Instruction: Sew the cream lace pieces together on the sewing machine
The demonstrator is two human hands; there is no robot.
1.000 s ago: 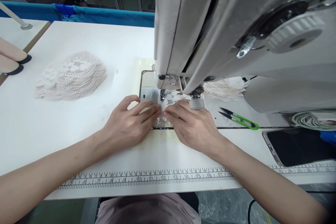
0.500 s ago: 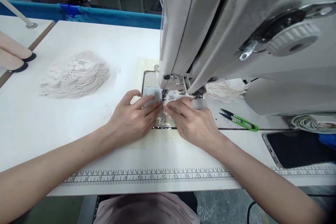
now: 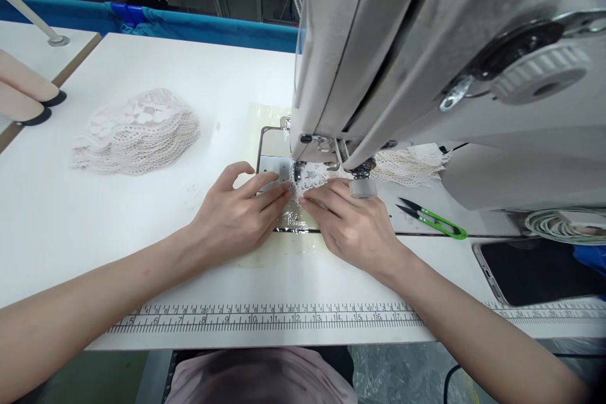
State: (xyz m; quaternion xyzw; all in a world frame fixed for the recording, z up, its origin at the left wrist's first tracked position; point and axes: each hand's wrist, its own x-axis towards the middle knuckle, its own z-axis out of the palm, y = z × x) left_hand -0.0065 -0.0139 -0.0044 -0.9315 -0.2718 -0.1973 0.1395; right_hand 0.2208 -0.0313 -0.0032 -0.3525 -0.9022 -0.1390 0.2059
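1. Your left hand (image 3: 239,211) and right hand (image 3: 362,224) are resting on either side of the needle area, near each other but apart, fingertips meeting the lace; whether they are pinching or only pressing it, you cannot tell from here.
2. The piece of lace (image 3: 315,173) is lying under the sewing machine (image 3: 341,63), partly hidden by your right hand.
3. The white desk (image 3: 231,79) is carrying one lace pile (image 3: 142,132) well to the left and another pile (image 3: 407,164) behind your right hand.
4. Green-handled snips (image 3: 438,224) are lying to the right, near a dark-screened phone (image 3: 534,268) and a coiled cord (image 3: 563,225).
5. A printed ruler (image 3: 284,319) is running along the desk's front edge.
6. Blue cloth (image 3: 213,29) is lining the far edge; beyond it, the room is looking dim.
7. Clear plastic (image 3: 402,372) is showing below, at right.
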